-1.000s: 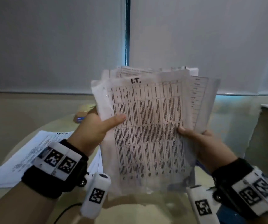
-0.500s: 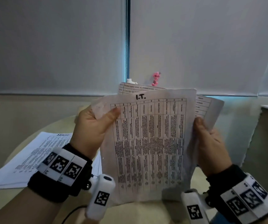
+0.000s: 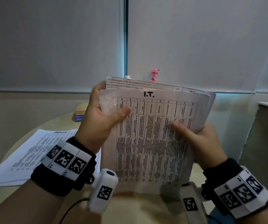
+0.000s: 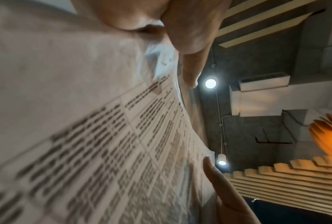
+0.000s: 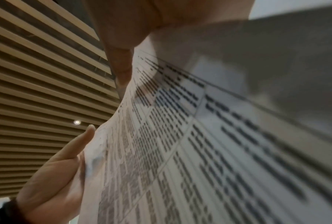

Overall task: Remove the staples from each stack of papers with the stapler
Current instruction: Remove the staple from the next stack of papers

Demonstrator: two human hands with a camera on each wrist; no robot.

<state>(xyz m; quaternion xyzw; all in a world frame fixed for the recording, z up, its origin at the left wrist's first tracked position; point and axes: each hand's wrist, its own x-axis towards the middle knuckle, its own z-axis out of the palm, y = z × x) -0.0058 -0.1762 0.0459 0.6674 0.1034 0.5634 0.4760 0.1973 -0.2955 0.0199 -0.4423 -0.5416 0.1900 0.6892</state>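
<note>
I hold a stack of printed papers, its front sheet a table headed "I.T.", upright above the table. My left hand grips the top left corner, thumb on the front and fingers behind. My right hand holds the right edge, thumb pressed on the front sheet. The sheets behind stick out at the top and right. The left wrist view shows the stack close up and blurred, and the right wrist view shows it the same way. No stapler is in view.
A second stack of papers headed "ADMIN" lies on the round beige table at the left. A small box stands at the table's far side. A pink trinket sits on the sill by the blinds. A cabinet stands at the right.
The stack was lowered and squared up. My left hand slid up to the top left corner. My right thumb came onto the front sheet.
</note>
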